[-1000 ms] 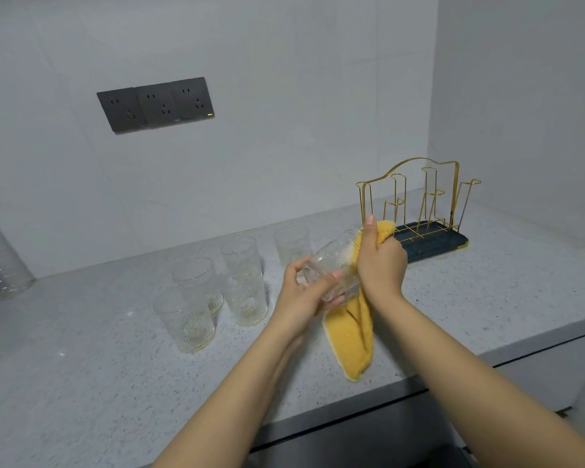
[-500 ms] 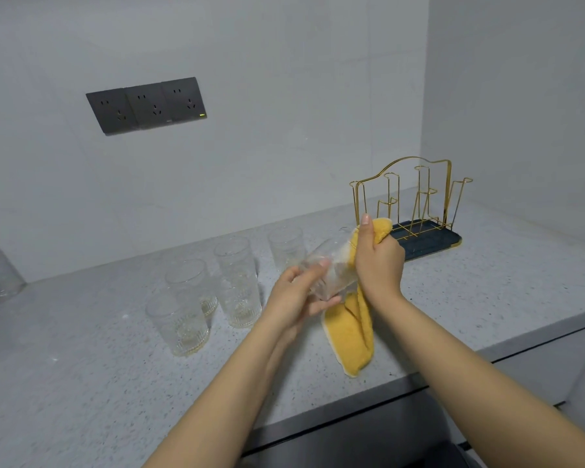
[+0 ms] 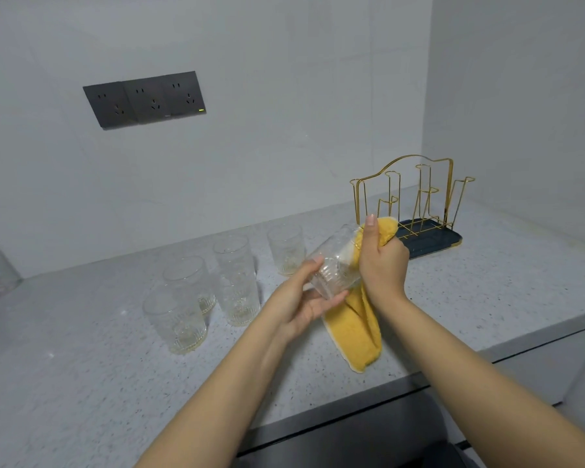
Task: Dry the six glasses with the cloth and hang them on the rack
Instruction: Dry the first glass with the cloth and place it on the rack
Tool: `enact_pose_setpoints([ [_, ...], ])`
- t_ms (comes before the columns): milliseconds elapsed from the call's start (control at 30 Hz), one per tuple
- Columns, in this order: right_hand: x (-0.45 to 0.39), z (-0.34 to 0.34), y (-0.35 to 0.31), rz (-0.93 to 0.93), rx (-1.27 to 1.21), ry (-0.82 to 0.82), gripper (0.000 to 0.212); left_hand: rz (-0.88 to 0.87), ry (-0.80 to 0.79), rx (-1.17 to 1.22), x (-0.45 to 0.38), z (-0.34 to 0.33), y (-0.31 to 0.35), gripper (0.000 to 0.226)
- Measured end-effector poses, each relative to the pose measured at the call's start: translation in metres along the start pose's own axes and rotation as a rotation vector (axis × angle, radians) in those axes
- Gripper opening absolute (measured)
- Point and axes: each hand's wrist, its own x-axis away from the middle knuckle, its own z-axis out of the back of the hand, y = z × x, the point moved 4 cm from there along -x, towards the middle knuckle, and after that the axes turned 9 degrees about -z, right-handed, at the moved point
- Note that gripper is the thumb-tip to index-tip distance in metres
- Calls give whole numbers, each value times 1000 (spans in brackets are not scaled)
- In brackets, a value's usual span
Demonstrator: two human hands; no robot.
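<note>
Head view shows the left hand (image 3: pixel 301 298) cupping the base of a glass (image 3: pixel 335 265), fingers closed around its bottom end, while the right hand (image 3: pixel 382 261) is clenched on the yellow cloth (image 3: pixel 355 325), which is bunched at the mouth of the glass and trails down toward the counter (image 3: pixel 487 292). The glass lies tilted, its long axis running from the base at about 7 o'clock to the mouth at about 1 o'clock, so the open end already faces the rack (image 3: pixel 416 204). The rack stands at roughly 1 o'clock from the grip, near but apart from it, and none of its gold pegs carries a glass. Five more glasses (image 3: pixel 237 282) stand upright on the counter at about 9 o'clock from the left hand, so the task looks to be at its first glass. The right hand is the nearer one to the rack, yet it is taken up with the cloth; the left hand holds the glass itself. Hanging probably calls for tipping the mouth down over a peg, most likely carried across by the left hand.
</note>
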Motion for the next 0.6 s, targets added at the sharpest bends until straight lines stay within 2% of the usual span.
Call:
enact_pose_setpoints([
  [67,-1,-1,-3,20,-2,3,51,87,10,97,1,-3,-3,27],
  [167,-6,-4,-2,-40,8,60,53,67,12,-26,-2,-4,-4,35],
  [233,-12,-6,3,-122,42,95,55,-22,-8,-123,-8,-5,-6,40],
  [333,-19,-8,11,-224,65,122,56,-250,50,-344,-17,-2,-7,61],
  [400,-21,-9,13,-228,33,111,54,-325,86,-387,-21,0,-4,58],
  [500,-23,-6,15,-162,-20,71,51,-267,123,-284,-36,0,8,57],
  [600,-29,4,18,-193,-62,71,49,-255,150,-348,-55,-3,29,63],
])
